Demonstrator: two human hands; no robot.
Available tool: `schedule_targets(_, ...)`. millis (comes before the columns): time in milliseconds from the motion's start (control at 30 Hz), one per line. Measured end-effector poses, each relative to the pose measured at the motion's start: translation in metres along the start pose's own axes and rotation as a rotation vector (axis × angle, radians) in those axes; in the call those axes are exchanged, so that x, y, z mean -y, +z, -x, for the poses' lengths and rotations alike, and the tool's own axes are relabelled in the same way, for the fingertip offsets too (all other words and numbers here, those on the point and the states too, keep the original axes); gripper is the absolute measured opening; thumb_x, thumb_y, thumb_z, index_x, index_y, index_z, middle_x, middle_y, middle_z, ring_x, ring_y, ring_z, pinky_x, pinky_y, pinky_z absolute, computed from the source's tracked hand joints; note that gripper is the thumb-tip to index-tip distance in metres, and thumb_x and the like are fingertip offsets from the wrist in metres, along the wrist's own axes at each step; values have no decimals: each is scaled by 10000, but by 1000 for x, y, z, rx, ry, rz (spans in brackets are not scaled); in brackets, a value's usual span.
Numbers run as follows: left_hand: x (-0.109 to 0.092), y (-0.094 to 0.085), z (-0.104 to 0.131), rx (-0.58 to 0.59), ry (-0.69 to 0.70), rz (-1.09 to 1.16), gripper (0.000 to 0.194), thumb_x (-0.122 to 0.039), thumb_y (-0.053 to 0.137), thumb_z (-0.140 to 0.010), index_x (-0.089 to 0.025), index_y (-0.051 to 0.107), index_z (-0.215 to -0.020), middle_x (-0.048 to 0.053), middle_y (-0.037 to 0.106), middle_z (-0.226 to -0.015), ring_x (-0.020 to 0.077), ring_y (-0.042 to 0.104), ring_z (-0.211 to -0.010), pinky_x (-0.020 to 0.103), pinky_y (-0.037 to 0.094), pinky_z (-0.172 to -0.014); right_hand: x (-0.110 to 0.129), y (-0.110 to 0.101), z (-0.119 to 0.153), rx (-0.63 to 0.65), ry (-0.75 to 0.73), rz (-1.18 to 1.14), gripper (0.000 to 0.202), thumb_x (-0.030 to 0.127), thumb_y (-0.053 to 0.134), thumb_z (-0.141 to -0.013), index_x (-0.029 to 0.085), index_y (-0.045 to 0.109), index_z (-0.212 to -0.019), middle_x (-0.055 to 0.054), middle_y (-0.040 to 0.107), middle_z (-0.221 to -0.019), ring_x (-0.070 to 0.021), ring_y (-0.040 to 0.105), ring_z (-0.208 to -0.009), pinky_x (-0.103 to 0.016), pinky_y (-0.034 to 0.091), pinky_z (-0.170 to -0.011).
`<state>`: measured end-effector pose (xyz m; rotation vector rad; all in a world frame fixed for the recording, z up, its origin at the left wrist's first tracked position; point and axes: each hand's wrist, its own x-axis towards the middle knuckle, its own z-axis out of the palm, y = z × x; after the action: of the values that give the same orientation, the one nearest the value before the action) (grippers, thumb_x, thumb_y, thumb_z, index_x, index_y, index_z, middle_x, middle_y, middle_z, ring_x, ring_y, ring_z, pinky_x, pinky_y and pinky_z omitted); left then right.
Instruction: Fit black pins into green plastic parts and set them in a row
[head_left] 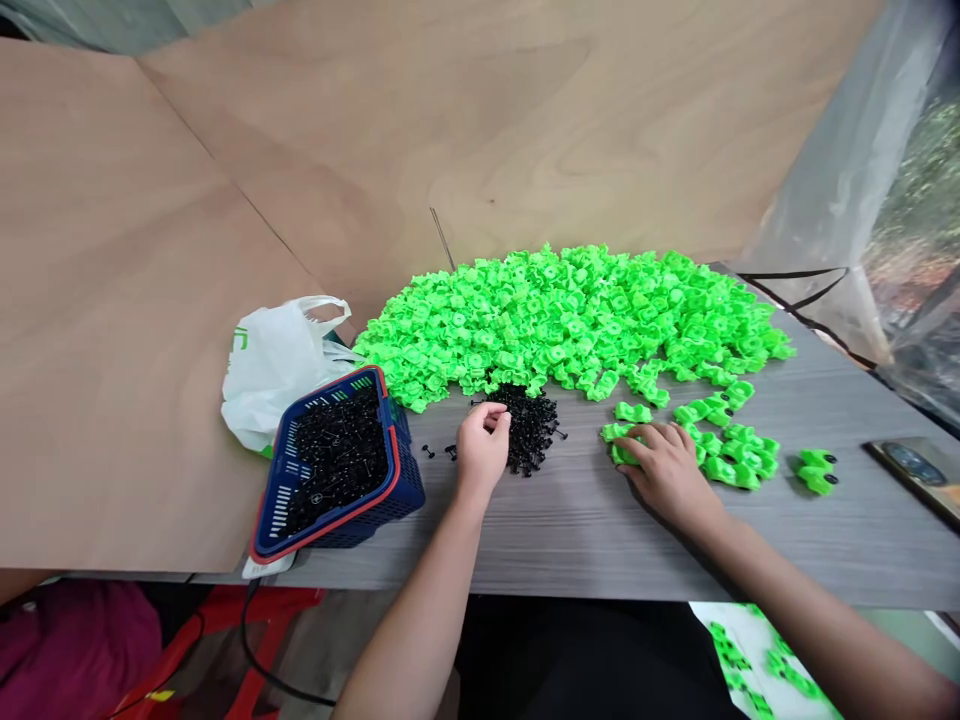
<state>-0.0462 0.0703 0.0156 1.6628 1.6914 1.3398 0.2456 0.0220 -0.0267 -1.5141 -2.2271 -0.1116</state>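
Observation:
My left hand (484, 440) is at the left edge of a heap of small black wheel-and-axle pieces (531, 430). Its thumb and fingers are pinched together; whatever lies between them is too small to make out. Over on the right, my right hand (670, 470) is closed on a bright green plastic toy car body (628, 446), with its fingers bent over the piece at the table top. Beside that hand lies a loose group of green car bodies (742, 455), some with black wheels showing. A large heap of green car bodies (570, 310) spreads behind both hands.
A blue basket with a red rim (394, 460), full of black wheel pieces, stands left beside a white plastic bag (281, 365). One wheeled green piece (817, 470) sits apart at right, near a flat object (915, 465). Wooden boards (525, 130) rise behind the table.

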Motion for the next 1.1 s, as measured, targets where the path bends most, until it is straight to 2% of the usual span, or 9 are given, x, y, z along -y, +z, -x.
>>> schedule_targets(133,0,15,-29,5,148,-230,120,-189,638,-822,-188,696,-927,73,671,-903,199,608,-829,332,482,-787,-5,0,-2,-31,61,52,300,244,642,-848,251,677,-1146,-101,638,-1165,-326,483,-1166,-536,268,-1065)
schedule_targets(233,0,28,-52,26,231,-426,200,-144,650,-803,-200,708,-985,96,644,-948,255,584,-955,384,455,-889,8,-4,-10,-65,117,38,324,241,643,-836,231,668,-1159,-116,630,-1182,-350,471,-1185,-553,270,-1062)
schedule_targets(300,-1,37,-64,53,270,-537,266,-126,634,-808,-202,710,-1051,118,618,-989,282,554,-1021,395,437,-921,22,-4,-20,-44,117,-43,325,255,619,-857,198,650,-1176,-130,631,-1166,-330,506,-1138,-477,350,-1012)
schedule_targets(400,-1,47,-75,124,307,-667,280,-102,593,-819,-199,714,-1053,131,581,-1007,293,529,-1037,393,435,-911,45,6,-37,55,87,-221,332,218,554,-891,150,604,-1212,-119,645,-1072,-246,586,-986,-330,432,-891)
schedule_targets(567,1,51,-77,172,383,-757,215,-72,575,-804,-190,694,-940,121,554,-980,284,520,-1006,391,439,-897,66,39,-62,145,218,-238,193,192,573,-860,146,643,-1035,-104,645,-966,-223,622,-897,-281,433,-785)
schedule_targets(700,1,41,-73,131,443,-707,173,-65,575,-798,-193,653,-883,118,576,-995,283,525,-1023,396,437,-916,67,52,-66,150,241,-224,102,201,565,-866,174,645,-923,-93,646,-940,-212,625,-876,-271,412,-758)
schedule_targets(833,2,28,-68,79,458,-534,166,-72,590,-791,-209,594,-884,98,638,-1015,268,562,-1050,405,421,-978,64,44,-63,128,214,-269,89,202,559,-859,190,631,-910,-76,678,-900,-207,631,-850,-268,391,-728)
schedule_targets(1000,9,18,-58,-35,205,-245,128,-192,640,-795,-223,521,-829,73,683,-1030,226,639,-912,366,499,-828,62,31,-64,70,243,-410,102,189,553,-823,214,627,-888,-31,692,-782,-193,623,-718,-272,373,-642)
schedule_targets(1100,12,17,-52,-51,8,18,192,-261,668,-774,-216,482,-785,39,670,-882,190,654,-810,298,519,-687,62,32,-67,31,271,-640,94,227,578,-811,211,638,-881,-14,675,-735,-173,612,-679,-263,406,-631)
